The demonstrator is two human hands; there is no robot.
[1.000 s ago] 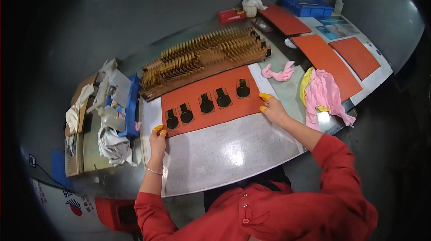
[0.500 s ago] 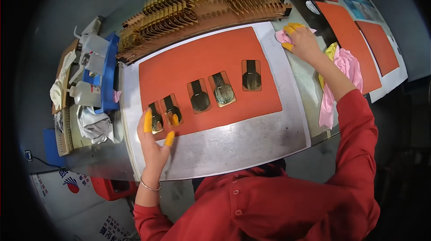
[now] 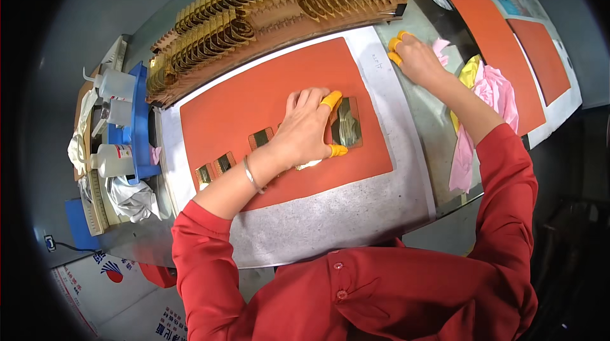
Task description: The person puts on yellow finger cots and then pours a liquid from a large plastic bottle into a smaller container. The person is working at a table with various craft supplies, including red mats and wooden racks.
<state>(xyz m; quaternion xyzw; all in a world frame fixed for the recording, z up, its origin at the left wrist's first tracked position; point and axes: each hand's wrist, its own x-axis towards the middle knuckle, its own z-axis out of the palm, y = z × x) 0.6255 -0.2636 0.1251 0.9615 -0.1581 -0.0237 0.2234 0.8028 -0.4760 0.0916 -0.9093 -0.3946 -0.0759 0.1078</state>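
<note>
My left hand, yellow finger covers on its tips, reaches over the orange mat. Thumb and a fingertip grip the left side of a small dark, gold-edged plate. Under the hand and wrist, two similar plates are partly hidden, one of them a plate. Further left lie another plate and a plate beside my forearm. My right hand is closed just past the mat's right side. A pink cloth sticks out behind its fingers; the rest is hidden.
A long rack of upright gold plates stands behind the mat. On the left, a blue tray holds white bottles, with a crumpled white cloth nearby. Pink and yellow cloths and orange sheets lie at right.
My left hand has moved right from the leftmost plates to the rightmost plate and grips it. My right hand has turned a little, and less of the pink cloth shows.
</note>
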